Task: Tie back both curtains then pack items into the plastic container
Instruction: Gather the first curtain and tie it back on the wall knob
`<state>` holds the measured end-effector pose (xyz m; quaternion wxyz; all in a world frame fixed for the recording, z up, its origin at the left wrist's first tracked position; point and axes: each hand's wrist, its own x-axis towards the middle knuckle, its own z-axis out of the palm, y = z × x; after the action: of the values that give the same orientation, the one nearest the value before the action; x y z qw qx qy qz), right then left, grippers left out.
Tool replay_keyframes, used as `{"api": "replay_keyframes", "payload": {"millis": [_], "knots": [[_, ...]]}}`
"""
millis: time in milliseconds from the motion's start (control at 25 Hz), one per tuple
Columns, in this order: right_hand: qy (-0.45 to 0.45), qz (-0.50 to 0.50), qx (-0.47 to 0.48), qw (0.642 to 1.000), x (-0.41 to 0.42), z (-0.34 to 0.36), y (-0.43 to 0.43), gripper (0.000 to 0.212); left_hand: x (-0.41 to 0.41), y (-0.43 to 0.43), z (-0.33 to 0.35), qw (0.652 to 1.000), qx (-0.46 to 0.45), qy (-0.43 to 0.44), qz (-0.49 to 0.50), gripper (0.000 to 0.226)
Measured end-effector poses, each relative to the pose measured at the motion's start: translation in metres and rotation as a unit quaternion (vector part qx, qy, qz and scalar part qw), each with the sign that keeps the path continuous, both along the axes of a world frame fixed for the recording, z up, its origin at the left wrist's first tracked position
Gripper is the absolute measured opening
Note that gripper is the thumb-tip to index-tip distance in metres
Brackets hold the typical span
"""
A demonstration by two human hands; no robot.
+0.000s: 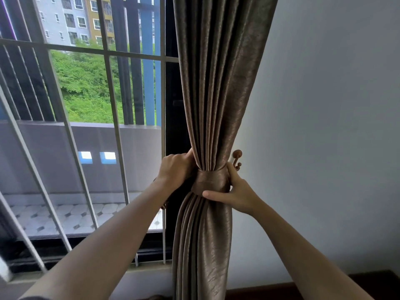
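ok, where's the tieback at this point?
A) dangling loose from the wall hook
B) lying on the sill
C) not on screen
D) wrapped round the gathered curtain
D: the tieback cinches the bunched curtain, with the left hand and right hand gripping at either side, next to the wall hook.

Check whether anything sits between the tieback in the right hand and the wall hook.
Nothing visible does. The right hand grips the tieback at its right edge, just below the wall hook; the gathered curtain lies left of the hook. Whether the tieback is already looped on it is hidden by the hand.
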<state>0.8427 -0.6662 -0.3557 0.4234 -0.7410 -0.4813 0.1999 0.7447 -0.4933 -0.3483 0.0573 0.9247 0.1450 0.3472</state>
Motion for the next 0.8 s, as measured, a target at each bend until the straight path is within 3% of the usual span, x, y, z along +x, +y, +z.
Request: {"api": "replay_keyframes", "payload": {"millis": [80,240,560,720,800], "knots": [[-0.06,-0.015,-0.023,0.998,-0.006,-0.005,-0.006,0.089,-0.008,0.013,-0.007,0.999,-0.001,0.033,0.001,0.029],[-0.166,-0.07,-0.025,0.983,-0.011,-0.015,-0.017,0.081,-0.029,0.036,-0.001,0.996,0.005,0.076,0.052,0.021],[-0.074,-0.043,-0.025,0.996,-0.027,-0.011,-0.02,0.065,-0.083,0.051,0.015,0.991,-0.065,0.118,0.012,0.011],[-0.017,-0.026,-0.009,0.999,-0.036,-0.008,-0.017,0.047,-0.092,0.009,-0.003,0.97,-0.1,0.197,-0.102,0.014],[0.01,-0.024,-0.005,1.0,-0.038,-0.005,-0.017,0.041,-0.095,0.015,-0.002,0.979,-0.106,0.159,-0.074,0.013]]}}
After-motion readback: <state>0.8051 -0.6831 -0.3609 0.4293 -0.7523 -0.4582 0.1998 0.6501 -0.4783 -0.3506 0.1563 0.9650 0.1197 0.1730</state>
